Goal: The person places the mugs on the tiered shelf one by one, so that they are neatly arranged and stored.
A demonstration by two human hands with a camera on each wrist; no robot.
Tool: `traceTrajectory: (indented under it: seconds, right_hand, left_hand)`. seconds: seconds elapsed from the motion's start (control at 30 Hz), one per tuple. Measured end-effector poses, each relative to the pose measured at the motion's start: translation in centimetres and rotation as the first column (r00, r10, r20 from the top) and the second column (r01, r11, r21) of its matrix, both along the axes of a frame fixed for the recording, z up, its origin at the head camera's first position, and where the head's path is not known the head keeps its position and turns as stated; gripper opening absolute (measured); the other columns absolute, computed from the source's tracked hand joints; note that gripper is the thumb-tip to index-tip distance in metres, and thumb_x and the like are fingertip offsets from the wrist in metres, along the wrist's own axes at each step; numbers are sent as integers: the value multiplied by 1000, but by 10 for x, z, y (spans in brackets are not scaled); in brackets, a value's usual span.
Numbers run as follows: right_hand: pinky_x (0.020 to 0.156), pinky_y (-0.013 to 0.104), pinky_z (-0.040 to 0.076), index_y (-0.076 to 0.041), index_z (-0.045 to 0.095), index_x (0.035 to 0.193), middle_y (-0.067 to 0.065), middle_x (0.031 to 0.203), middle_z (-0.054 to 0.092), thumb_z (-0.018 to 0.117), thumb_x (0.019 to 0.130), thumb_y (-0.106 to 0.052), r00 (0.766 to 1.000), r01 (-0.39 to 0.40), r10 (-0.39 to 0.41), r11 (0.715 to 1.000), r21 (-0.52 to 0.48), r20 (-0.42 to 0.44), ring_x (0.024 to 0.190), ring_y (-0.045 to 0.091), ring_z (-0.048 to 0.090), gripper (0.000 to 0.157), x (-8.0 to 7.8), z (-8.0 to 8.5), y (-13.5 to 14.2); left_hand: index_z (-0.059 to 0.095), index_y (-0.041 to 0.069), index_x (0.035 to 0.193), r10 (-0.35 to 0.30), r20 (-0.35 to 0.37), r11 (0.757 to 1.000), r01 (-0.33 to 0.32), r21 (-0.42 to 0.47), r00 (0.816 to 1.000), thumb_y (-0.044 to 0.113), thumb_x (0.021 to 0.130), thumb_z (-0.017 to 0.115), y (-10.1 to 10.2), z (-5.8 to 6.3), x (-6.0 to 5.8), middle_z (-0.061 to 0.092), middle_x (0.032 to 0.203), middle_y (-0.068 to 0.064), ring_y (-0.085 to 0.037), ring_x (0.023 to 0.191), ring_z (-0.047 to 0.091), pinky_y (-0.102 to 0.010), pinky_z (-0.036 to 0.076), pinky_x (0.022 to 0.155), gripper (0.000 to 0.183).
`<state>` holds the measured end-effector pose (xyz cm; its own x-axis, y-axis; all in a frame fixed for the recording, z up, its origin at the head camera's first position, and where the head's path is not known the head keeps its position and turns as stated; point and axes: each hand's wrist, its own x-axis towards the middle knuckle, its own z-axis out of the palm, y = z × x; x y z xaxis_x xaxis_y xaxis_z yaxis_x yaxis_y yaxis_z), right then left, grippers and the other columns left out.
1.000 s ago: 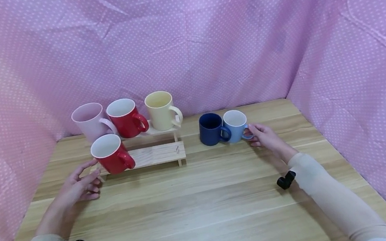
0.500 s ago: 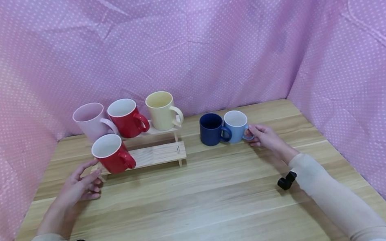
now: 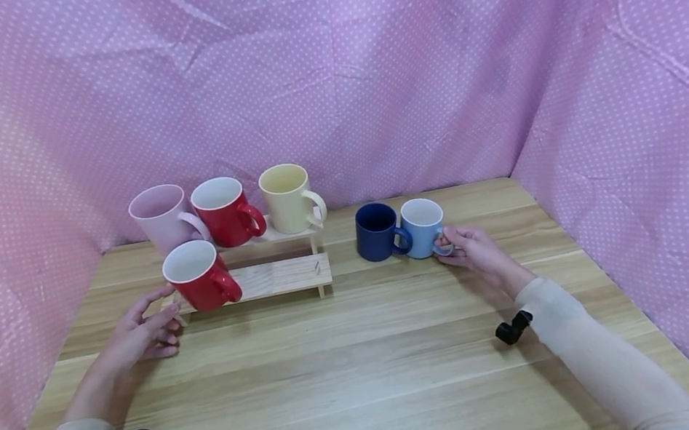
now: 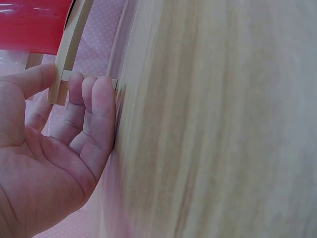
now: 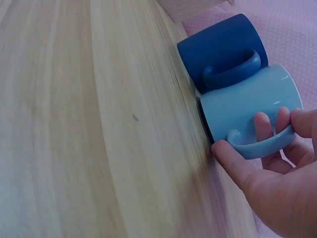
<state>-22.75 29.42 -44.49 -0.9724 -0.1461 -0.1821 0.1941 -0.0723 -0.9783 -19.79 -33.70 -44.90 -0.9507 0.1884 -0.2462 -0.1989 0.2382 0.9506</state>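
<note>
At the left, my left hand [image 3: 139, 333] holds the end of a two-tier wooden rack [image 3: 277, 277]. In the left wrist view, its thumb and fingers [image 4: 101, 106] lie around the end of the lower board. A red mug [image 3: 198, 283] stands on that board, close to the hand. My right hand [image 3: 477, 253] grips the handle of a light blue mug [image 3: 420, 234], with fingertips through the loop in the right wrist view. Right against this mug is a dark blue mug [image 3: 374, 236], its handle toward the light blue one.
On the upper tier stand a pink mug [image 3: 163, 222], another red mug [image 3: 224, 217] and a cream-yellow mug [image 3: 286, 201]. All of this is on a wooden table [image 3: 341, 377]. Pink dotted cloth [image 3: 325, 78] hangs close behind and at both sides.
The right hand's fingers have moved farther into the light blue mug's handle, and that mug has shifted very slightly toward me. The left hand and the rack look unchanged.
</note>
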Motion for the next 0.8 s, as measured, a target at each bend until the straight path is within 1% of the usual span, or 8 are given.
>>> traceTrajectory:
  seconds: [0.07,0.17,0.33,0.43,0.5,0.6,0.7,0.8]
  right_hand:
    - [107,42,48,16,48,127,14,115,60,50,108,-31,1000,4,-4,1000,3,-9,115,26,63,51,2,0,-1]
    - [108,44,47,13,51,124,13,114,61,50,108,-30,999,18,-18,1000,-1,-32,115,26,63,45,5,0,-2]
    - [110,50,42,4,59,113,9,110,62,50,108,-26,995,54,-59,997,-57,-83,108,17,64,31,11,1,-5]
    - [110,48,43,2,61,107,7,107,64,50,108,-24,986,93,-105,991,-100,-133,105,14,64,28,16,6,-8]
    - [108,44,46,1,62,104,5,105,65,51,108,-22,974,124,-145,985,-123,-174,105,14,64,26,20,12,-12]
    - [105,39,50,0,63,102,5,103,66,52,108,-21,954,148,-177,980,-133,-241,105,15,66,24,26,25,-15]
    - [103,38,50,1,63,103,6,105,66,53,107,-21,944,126,-164,981,-145,-286,107,18,67,25,31,40,-18]
    - [103,38,51,-1,65,103,6,107,66,54,106,-23,944,90,-134,984,-156,-301,109,21,67,25,36,53,-22]
  left_hand:
    - [41,36,144,-3,-2,1000,3,-5,1000,37,104,59,0,0,0,66,93,-4,-16,74,65,-40,64,70,44]
    - [40,36,145,-7,-10,1000,7,-18,1000,38,104,59,-1,0,0,65,94,-4,-17,75,65,-40,64,71,46]
    - [40,36,144,-3,-20,1000,3,-28,1000,37,104,59,0,0,1,66,93,-4,-16,74,65,-40,64,71,45]
    - [41,36,143,-2,-18,1000,1,-22,1000,37,104,59,0,0,1,66,93,-3,-16,74,65,-40,64,70,43]
    - [41,37,143,0,-14,1000,0,-19,1000,37,104,59,0,0,1,66,92,-3,-15,73,65,-40,64,70,43]
    - [40,37,143,2,-10,1000,-2,-19,1000,38,104,59,0,-1,-1,66,92,-2,-15,73,65,-40,64,70,44]
    - [41,37,143,-6,-11,1000,6,-12,1000,37,104,59,-1,-1,-1,66,91,-2,-16,73,65,-40,64,70,43]
    - [42,39,141,-7,-10,1000,7,-1,1000,36,105,59,-1,-2,-2,66,91,-2,-15,73,65,-40,64,69,41]
